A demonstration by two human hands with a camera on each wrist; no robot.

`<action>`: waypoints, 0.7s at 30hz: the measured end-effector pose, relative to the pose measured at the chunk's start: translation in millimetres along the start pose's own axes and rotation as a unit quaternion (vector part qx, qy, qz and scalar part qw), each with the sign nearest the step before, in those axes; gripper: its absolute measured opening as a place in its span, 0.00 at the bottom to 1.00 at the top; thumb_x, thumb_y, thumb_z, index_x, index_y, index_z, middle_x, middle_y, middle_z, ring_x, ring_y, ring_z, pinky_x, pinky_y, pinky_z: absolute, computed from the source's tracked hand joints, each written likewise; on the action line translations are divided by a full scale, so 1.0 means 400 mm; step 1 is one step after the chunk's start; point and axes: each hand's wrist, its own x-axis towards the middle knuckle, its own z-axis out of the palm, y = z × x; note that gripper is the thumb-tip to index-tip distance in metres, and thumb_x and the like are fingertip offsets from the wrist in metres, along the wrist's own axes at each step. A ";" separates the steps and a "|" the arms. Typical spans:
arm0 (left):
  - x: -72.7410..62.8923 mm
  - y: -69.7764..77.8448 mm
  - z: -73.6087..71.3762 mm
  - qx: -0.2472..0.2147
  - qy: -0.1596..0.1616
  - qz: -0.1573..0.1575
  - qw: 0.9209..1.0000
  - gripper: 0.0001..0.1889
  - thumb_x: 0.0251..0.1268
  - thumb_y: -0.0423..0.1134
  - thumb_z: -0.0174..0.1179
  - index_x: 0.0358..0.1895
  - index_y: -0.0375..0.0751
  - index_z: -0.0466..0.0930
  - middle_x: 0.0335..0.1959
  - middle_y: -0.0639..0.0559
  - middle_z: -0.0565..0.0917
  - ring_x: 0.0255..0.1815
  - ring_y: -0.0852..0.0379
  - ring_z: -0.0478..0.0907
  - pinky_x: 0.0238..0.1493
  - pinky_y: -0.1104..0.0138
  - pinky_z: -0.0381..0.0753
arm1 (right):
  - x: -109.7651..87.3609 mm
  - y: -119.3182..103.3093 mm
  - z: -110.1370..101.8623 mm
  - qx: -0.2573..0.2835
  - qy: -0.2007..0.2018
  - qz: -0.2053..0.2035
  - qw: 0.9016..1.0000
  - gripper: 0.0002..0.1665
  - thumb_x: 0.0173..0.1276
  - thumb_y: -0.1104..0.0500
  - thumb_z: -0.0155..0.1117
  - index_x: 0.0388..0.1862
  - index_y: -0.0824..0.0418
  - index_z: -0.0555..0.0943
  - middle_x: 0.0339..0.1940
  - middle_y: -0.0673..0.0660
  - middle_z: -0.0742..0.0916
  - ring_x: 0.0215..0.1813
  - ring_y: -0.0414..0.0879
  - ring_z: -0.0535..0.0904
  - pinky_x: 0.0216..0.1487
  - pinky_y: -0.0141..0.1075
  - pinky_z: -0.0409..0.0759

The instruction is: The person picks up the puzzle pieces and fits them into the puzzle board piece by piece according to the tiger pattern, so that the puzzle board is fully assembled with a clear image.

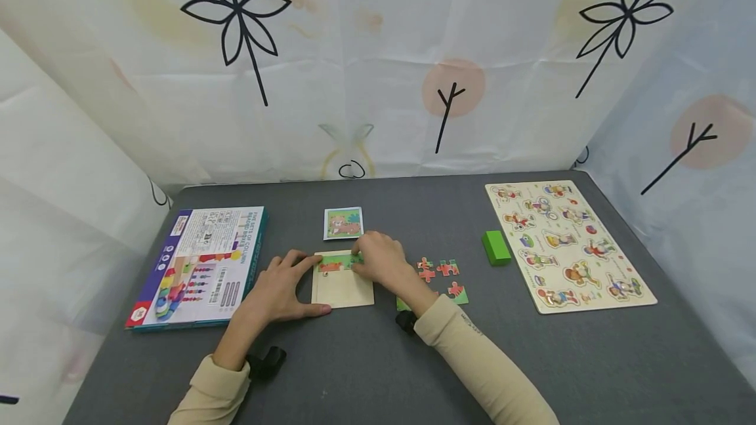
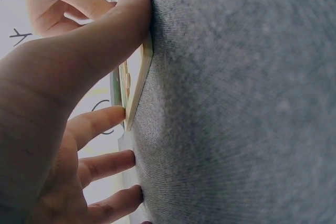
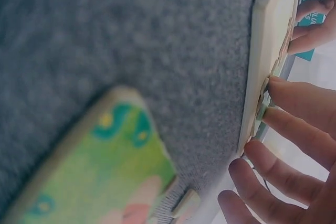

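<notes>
A pale wooden puzzle board (image 1: 342, 292) lies on the table, with a strip of joined puzzle pieces (image 1: 331, 267) along its far edge. My left hand (image 1: 280, 290) spreads along the board's left side, the index fingertip at the far corner and the thumb at the near one. At the far right corner my right hand (image 1: 380, 260) pinches a green puzzle piece (image 3: 262, 111) between thumb and index finger, low against the board. Its other fingers spread past the board's edge in the right wrist view. Several loose puzzle pieces (image 1: 447, 268) lie right of the board, some partly behind my right wrist.
A small picture card (image 1: 343, 223) of an animal scene lies beyond the board. To the left is a flat boxed game (image 1: 203, 267). On the right are a green block (image 1: 496, 248) and a large wooden picture board (image 1: 567, 248). Cloth walls (image 1: 378, 84) enclose the grey table.
</notes>
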 end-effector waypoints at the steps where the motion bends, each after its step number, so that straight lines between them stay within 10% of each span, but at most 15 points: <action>1: 0.000 0.000 0.000 0.000 0.000 -0.001 1.000 0.52 0.45 0.69 0.75 0.74 0.47 0.70 0.68 0.38 0.73 0.60 0.33 0.74 0.54 0.36 0.78 | -0.001 -0.001 -0.001 -0.003 0.000 0.001 1.000 0.15 0.65 0.52 0.76 0.49 0.55 0.91 0.53 0.57 0.89 0.54 0.53 0.86 0.44 0.49 0.86; 21: 0.000 0.003 0.000 -0.002 -0.001 -0.004 1.000 0.51 0.46 0.69 0.75 0.74 0.47 0.71 0.68 0.38 0.73 0.60 0.33 0.74 0.55 0.36 0.78 | -0.011 0.000 -0.001 0.000 0.025 0.004 1.000 0.11 0.63 0.51 0.77 0.43 0.52 0.92 0.47 0.55 0.91 0.44 0.52 0.88 0.33 0.44 0.85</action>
